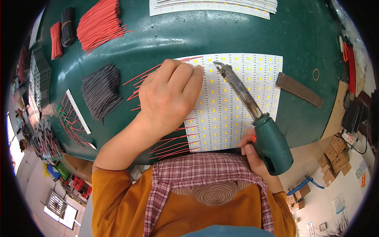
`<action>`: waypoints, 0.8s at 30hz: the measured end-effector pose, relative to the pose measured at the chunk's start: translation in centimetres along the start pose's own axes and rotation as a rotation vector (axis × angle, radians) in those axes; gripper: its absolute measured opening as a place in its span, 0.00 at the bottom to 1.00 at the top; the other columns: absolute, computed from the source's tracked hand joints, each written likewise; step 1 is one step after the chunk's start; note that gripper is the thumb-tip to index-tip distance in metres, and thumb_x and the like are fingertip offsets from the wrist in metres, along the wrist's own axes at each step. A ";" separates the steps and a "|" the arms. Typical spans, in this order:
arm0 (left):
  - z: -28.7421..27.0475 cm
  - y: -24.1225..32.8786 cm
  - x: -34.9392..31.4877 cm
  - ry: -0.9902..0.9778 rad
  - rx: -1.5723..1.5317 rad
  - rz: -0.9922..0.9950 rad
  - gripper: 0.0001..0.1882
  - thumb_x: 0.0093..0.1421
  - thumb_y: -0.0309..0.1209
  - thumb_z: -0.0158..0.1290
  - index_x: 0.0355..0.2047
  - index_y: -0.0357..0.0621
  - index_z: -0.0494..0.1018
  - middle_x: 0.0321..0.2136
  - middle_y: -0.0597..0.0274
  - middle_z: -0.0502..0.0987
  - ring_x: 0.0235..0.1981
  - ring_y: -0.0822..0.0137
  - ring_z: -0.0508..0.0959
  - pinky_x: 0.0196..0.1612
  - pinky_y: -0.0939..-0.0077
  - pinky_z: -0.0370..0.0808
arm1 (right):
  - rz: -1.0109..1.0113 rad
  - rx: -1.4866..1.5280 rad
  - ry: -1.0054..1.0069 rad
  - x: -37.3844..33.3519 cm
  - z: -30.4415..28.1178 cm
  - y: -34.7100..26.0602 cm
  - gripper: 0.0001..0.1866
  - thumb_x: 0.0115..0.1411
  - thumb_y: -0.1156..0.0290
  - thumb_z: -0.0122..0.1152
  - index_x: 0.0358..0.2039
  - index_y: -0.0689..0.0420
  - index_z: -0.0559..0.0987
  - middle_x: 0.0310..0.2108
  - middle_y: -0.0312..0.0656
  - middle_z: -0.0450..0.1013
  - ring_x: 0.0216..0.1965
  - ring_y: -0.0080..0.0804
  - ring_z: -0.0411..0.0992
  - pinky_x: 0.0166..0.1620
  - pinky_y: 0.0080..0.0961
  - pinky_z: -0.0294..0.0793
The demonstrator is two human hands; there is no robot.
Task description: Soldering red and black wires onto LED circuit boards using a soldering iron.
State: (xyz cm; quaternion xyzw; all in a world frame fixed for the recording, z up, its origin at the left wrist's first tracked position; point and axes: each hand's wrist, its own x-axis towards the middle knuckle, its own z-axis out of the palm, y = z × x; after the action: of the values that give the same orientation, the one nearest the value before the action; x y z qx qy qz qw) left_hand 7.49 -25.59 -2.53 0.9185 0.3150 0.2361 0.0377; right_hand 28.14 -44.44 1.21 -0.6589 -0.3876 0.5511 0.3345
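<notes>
A white LED board (244, 98) with rows of small yellow LEDs lies in front of me. My left hand (167, 93) is closed over its upper left edge. A red wire (150, 71) runs under its curled fingers and comes out at the board's top corner; the fingertips are partly hidden. More red wires (173, 144) stick out leftward from the board's left edge. My right hand (254, 154) grips a soldering iron (272, 142) with a dark green handle. Its tip is above the board's upper part, right of my left fingers; contact cannot be made out.
A loose red wire pile (100, 25) and a black wire pile (102, 91) lie left, with bundled wires (68, 27) beyond. A wired strip (79, 112) is nearer. Stacked boards (213, 7) sit at the far edge. A brown bar (300, 90) touches the board's right side.
</notes>
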 end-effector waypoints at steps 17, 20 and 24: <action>-6.6 -2.1 -3.4 0.105 0.020 -0.450 0.14 0.46 0.13 0.58 0.35 0.37 0.80 0.28 0.58 0.79 0.31 0.61 0.79 0.34 0.70 0.74 | -0.398 0.091 -0.045 0.1 -1.3 0.6 0.22 0.64 0.71 0.56 0.57 0.56 0.64 0.32 0.43 0.72 0.31 0.27 0.69 0.35 0.25 0.71; -6.8 -0.5 -2.2 0.103 -0.134 -0.410 0.14 0.45 0.14 0.58 0.35 0.35 0.80 0.30 0.57 0.79 0.32 0.60 0.79 0.34 0.71 0.75 | -0.182 0.045 -0.076 -0.5 -1.2 0.5 0.27 0.64 0.67 0.59 0.61 0.56 0.62 0.32 0.42 0.72 0.32 0.27 0.70 0.36 0.25 0.72; -5.1 0.7 -2.2 0.021 -0.251 -0.272 0.16 0.42 0.16 0.60 0.34 0.38 0.80 0.31 0.59 0.78 0.32 0.60 0.78 0.31 0.70 0.74 | 0.010 0.057 -0.099 -1.2 -1.1 1.3 0.31 0.65 0.63 0.61 0.64 0.57 0.61 0.31 0.41 0.72 0.29 0.26 0.69 0.35 0.24 0.72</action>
State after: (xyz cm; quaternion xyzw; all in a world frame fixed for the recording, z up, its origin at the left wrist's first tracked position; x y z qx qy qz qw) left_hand 3.98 -27.87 1.21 0.8529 0.4049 0.2757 0.1803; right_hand 29.30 -46.11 0.83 -0.6230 -0.3843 0.5956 0.3308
